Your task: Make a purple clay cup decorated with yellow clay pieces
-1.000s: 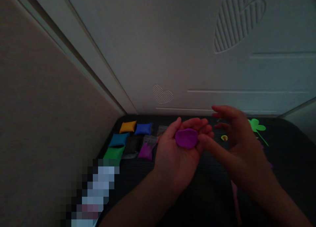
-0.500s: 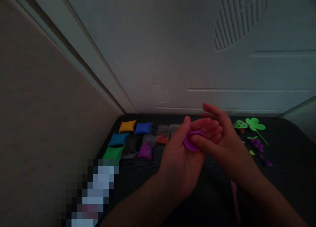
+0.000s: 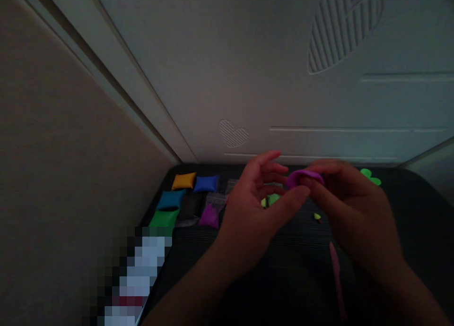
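Observation:
A flattened piece of purple clay (image 3: 304, 176) is pinched between both my hands above a dark mat (image 3: 283, 260). My left hand (image 3: 260, 208) grips its near edge with the thumb while the other fingers spread upward. My right hand (image 3: 349, 208) is closed round the clay's right side, fingers curled over it. Under my hands lie small green and yellow clay bits (image 3: 270, 201) and another bit (image 3: 317, 217).
Clay packets lie at the mat's far left: orange (image 3: 184, 181), blue (image 3: 206, 184), teal (image 3: 171, 200), green (image 3: 163, 218), black (image 3: 191, 206), purple in a clear bag (image 3: 209, 216). A green clay leaf shape (image 3: 370, 176) sits at the back right. A pink stick tool (image 3: 336, 274) lies nearby. A white panelled wall rises behind.
The purple clay lay flat on my left palm a second ago. My right hand pressed on it, then both hands lifted it and now pinch it between their fingertips, further right.

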The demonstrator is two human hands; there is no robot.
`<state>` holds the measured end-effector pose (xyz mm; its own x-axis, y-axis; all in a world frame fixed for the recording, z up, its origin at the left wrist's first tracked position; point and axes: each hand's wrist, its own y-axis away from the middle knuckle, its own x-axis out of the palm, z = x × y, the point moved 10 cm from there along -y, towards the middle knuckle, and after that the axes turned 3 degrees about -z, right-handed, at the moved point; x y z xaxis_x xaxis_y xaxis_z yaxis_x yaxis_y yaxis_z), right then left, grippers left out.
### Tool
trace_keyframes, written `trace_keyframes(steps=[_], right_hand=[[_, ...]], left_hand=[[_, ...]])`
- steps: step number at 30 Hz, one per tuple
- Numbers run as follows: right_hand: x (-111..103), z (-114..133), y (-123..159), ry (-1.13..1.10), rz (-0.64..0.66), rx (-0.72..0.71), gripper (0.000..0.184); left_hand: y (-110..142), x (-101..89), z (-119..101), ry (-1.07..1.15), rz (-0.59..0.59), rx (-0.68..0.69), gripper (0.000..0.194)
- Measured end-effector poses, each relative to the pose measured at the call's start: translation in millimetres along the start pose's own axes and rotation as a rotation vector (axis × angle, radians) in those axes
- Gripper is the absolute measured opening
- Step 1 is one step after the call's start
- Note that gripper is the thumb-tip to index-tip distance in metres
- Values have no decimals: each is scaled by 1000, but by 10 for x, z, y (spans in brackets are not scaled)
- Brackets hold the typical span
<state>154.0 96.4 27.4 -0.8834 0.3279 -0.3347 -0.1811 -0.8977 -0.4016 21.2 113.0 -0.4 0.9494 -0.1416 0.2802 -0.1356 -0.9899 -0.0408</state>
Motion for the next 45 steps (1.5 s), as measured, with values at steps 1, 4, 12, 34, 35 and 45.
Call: trace_keyframes(steps=[1,4,12,34,35,45], right_hand=[[0,-22,-1,-30,14,27,10],[40,-21,7,-56,69,52,10],[158,-32,34,-97,157,96,15],[157,-184,-26,-279,218,209,10],[150,-178,-26,-260,215,201,9],[146,-58,21,-122,303,131,12]], left_hand=[[18,-18,-41,-113,-1,38,38],[51,-30,-119,-293,7,99,17],[6,-80,-144,-279,-69,127,9],[-17,-100,-50,-196,15,43,6],[-18,-92,-42,-184,24,38,6],[5,-81,-140,-330,48,101,12]])
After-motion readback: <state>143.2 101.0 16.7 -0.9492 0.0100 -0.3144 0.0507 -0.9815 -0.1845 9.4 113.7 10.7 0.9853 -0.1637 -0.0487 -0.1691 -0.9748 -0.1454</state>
